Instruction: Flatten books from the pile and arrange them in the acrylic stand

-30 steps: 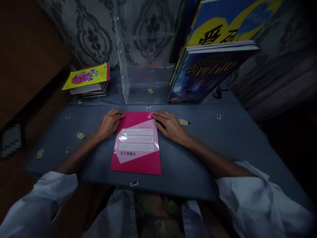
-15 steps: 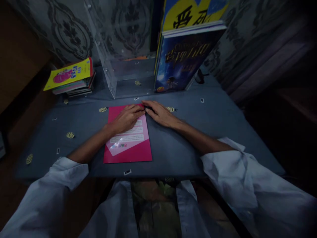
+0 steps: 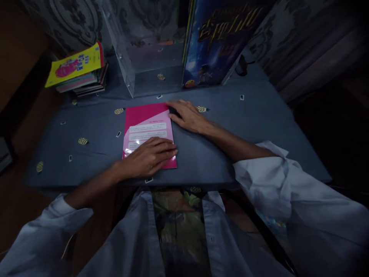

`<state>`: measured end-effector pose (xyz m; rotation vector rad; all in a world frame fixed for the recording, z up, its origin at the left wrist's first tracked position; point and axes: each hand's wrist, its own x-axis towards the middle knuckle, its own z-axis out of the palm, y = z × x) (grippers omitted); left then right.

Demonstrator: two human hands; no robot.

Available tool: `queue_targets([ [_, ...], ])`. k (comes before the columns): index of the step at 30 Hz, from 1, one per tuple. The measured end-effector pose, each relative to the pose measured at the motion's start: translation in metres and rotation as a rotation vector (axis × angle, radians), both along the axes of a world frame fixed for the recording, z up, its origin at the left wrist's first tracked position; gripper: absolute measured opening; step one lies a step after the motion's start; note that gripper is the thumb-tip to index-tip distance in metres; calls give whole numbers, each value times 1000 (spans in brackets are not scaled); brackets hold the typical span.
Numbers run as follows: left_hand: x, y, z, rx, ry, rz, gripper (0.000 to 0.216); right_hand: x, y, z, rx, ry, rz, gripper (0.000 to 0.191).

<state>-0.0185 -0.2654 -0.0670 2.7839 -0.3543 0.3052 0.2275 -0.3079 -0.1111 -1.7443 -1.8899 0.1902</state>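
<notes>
A thin pink book (image 3: 144,115) lies flat on the table, with a pale panel of printed text facing up. Across its near right part rests my left hand (image 3: 152,156), palm down, fingers stretched to the right edge and holding nothing. My right hand (image 3: 187,116) touches the book's far right corner with its fingertips. Its thumb sits apart from the fingers by the right edge, and nothing is gripped.
The table (image 3: 207,161) has a blue-grey cloth with pineapple prints. At the back stands a clear acrylic rack (image 3: 123,65) holding upright books (image 3: 219,46). A stack of books (image 3: 76,69) lies back left; dark glasses (image 3: 243,65) lie back right.
My left hand has slid from the book's far part toward its near edge, uncovering the text. My right hand stays at the far right corner. The view has tilted down a little.
</notes>
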Motion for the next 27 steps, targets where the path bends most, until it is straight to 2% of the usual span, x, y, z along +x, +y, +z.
queue_targets([
  [5, -20, -22, 0, 19, 73, -9, 40, -2, -1, 2, 2, 6, 0, 48],
  [11, -24, -19, -7, 94, 60, -9, 41, -2, 0, -2, 47, -24, 14, 41],
  [18, -10, -8, -10, 174, 63, 12, 40, -1, 1, -2, 106, -23, 15, 37],
  [27, 17, 12, -15, 166, -20, 26, 37, -2, -1, 0, 127, -26, 13, 36],
])
